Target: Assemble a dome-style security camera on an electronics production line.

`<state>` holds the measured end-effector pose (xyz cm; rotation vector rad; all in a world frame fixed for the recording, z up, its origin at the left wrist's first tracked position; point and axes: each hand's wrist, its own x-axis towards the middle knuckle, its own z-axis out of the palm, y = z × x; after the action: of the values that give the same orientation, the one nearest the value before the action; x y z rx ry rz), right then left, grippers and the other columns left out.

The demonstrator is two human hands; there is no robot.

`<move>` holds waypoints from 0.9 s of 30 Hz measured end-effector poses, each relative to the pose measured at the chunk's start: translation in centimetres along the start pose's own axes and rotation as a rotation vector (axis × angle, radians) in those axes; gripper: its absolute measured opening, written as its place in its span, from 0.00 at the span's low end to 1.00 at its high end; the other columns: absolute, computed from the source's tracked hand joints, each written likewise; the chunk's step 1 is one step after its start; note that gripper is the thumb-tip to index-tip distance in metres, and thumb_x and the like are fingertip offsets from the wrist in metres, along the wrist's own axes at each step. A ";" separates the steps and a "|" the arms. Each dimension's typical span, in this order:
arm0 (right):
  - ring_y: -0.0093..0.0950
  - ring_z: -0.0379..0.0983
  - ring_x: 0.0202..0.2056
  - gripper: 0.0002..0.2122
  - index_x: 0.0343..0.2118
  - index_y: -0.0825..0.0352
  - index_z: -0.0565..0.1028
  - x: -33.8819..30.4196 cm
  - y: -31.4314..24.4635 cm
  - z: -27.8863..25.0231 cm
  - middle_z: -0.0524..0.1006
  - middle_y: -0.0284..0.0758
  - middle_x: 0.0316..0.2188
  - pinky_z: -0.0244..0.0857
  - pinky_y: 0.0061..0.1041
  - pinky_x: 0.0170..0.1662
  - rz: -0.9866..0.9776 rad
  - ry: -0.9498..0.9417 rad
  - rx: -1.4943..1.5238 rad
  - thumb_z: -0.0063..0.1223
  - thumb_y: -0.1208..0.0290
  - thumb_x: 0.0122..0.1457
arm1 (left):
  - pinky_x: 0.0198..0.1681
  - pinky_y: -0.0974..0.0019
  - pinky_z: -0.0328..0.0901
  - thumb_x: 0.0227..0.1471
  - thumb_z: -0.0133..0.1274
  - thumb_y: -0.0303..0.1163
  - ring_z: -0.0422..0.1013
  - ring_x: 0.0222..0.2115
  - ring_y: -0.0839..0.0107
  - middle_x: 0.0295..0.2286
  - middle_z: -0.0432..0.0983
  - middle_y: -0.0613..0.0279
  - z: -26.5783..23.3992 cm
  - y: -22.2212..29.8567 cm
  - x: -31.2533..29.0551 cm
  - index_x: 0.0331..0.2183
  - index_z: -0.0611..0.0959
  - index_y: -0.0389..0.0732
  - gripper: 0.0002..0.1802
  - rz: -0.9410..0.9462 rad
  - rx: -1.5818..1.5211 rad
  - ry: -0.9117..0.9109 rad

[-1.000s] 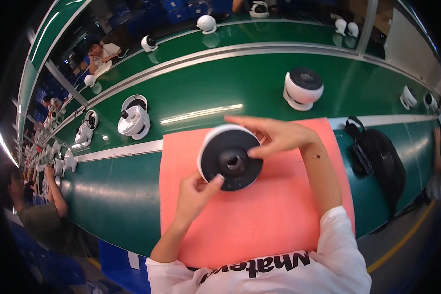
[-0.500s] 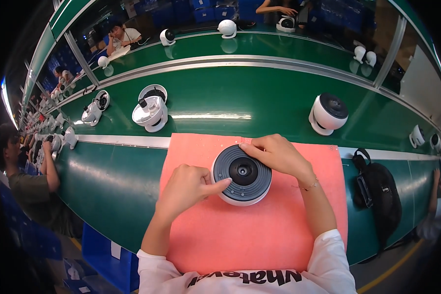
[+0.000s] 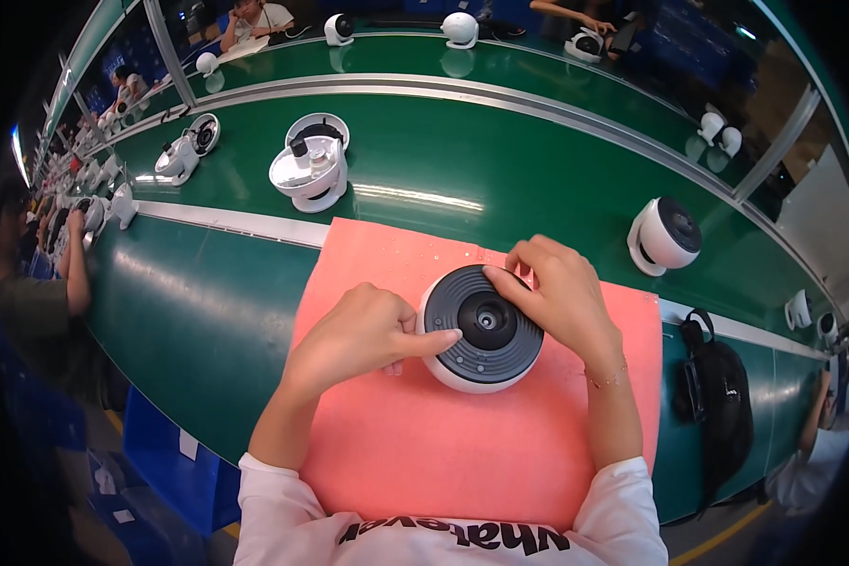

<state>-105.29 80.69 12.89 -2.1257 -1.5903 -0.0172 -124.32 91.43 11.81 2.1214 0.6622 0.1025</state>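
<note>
A round white camera [image 3: 486,325] with a black, ring-grooved face and a central lens rests face up in front of me. My left hand [image 3: 368,330] is at its left side, the thumb laid over the face near the lens and the other fingers curled. My right hand [image 3: 564,297] grips the upper right rim, its thumb pressing the face's edge and its fingers bent behind. Under the camera lies a pink mat [image 3: 424,453]; small bright specks dot its far part.
Beyond the mat runs a green conveyor belt [image 3: 500,174]. It carries an opened white camera housing [image 3: 311,170] at left and a whole camera [image 3: 665,236] at right. A black bag [image 3: 726,406] lies right of the mat. Blue bins [image 3: 174,453] stand lower left. Other people sit nearby.
The view has shifted and tilted, so the belt now slopes down to the right. Both hands stay on the camera in nearly the same grip.
</note>
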 end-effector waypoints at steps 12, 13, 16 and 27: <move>0.35 0.66 0.39 0.13 0.32 0.65 0.74 -1.4 -3.3 -0.9 0.71 0.36 0.33 0.61 0.32 0.41 -0.596 -0.165 0.195 0.59 0.72 0.41 | 0.15 0.74 0.62 0.42 0.58 0.47 0.68 0.09 0.74 0.06 0.68 0.58 -0.9 -1.4 -0.9 0.10 0.77 0.33 0.26 0.018 0.004 0.014; 0.36 0.66 0.40 0.12 0.33 0.65 0.72 -1.4 -3.5 -0.9 0.70 0.36 0.34 0.61 0.32 0.41 -0.646 -0.186 0.217 0.58 0.74 0.43 | 0.15 0.74 0.62 0.42 0.58 0.47 0.68 0.09 0.74 0.06 0.68 0.58 -1.0 -1.6 -0.9 0.10 0.77 0.33 0.26 0.017 0.005 0.013; 0.37 0.67 0.39 0.14 0.35 0.65 0.72 -1.2 -3.8 -0.6 0.71 0.36 0.33 0.61 0.32 0.41 -0.660 -0.202 0.213 0.58 0.72 0.43 | 0.15 0.74 0.61 0.42 0.58 0.47 0.68 0.09 0.74 0.06 0.68 0.58 -1.4 -2.0 -1.2 0.10 0.77 0.33 0.26 0.047 0.015 0.017; 0.36 0.68 0.39 0.18 0.37 0.67 0.70 -0.4 -6.0 0.2 0.73 0.37 0.35 0.60 0.31 0.42 -0.418 -0.167 0.137 0.61 0.72 0.41 | 0.15 0.74 0.60 0.42 0.58 0.49 0.67 0.09 0.73 0.06 0.67 0.59 -3.1 -3.4 -1.9 0.09 0.75 0.33 0.29 0.010 -0.005 0.042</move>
<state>-110.93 81.66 14.77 -1.6975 -2.0462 0.1308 -128.33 94.30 11.36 2.1230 0.6755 0.1550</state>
